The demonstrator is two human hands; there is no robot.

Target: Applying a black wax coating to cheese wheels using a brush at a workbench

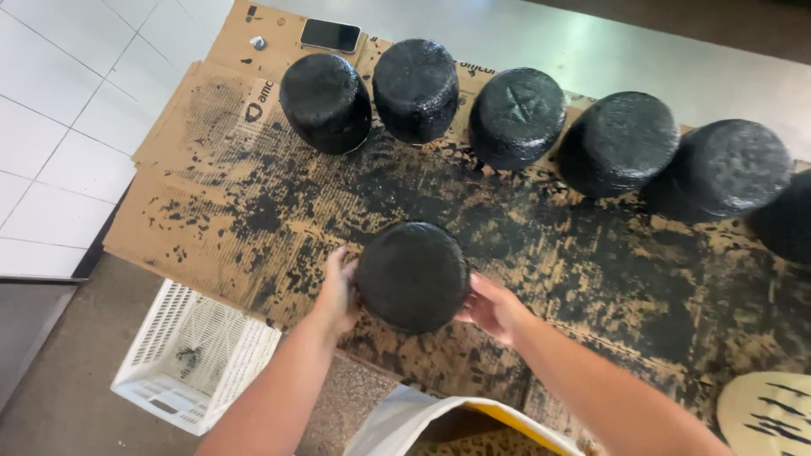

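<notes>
A round black-coated wheel [412, 274] sits on stained cardboard [245, 211] near the front edge of the table. My left hand [338, 291] presses against its left side and my right hand [490, 306] against its right side, so both grip it between them. Beyond it, a row of several similar black wheels runs along the back, from one at the left [325, 101] to one at the right [726, 166].
A dark phone [330, 35] and a small metal cap [258, 42] lie at the cardboard's far left corner. A white plastic crate [190, 359] stands on the floor below left. A pale disc with black streaks [769, 414] lies at the bottom right.
</notes>
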